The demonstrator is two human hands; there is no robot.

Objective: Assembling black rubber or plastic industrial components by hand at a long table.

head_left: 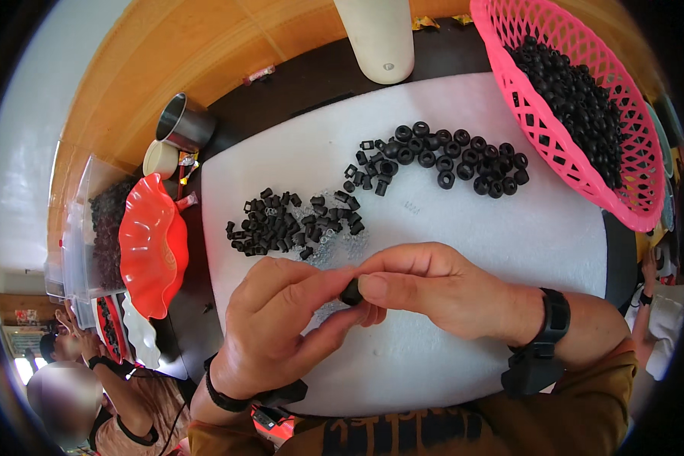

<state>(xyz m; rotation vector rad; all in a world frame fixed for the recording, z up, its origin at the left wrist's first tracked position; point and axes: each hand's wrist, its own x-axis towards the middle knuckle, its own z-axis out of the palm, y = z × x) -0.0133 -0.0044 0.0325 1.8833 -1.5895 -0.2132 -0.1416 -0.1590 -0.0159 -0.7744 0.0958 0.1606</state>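
Note:
Close to my body, above a white foam sheet (547,243), my left hand (281,327) and my right hand (463,296) meet at the fingertips. Both pinch one small black cord lock part (351,292), mostly covered by the fingers. Just beyond my left hand lies a heap of black cord lock plungers (277,228). Tiny clear or silvery springs (328,249) are scattered at its right side, partly behind my hands. Farther off, round black cord lock shells (463,156) with holes form a loose cluster, with several more plungers at its left end.
A pink lattice basket (646,216) full of black pieces stands at the far right. Leftward are a red wavy bowl (152,251), a metal cup (194,125) and a clear box (76,243). A white cylinder (380,45) stands at the back. Another person (137,395) sits at left.

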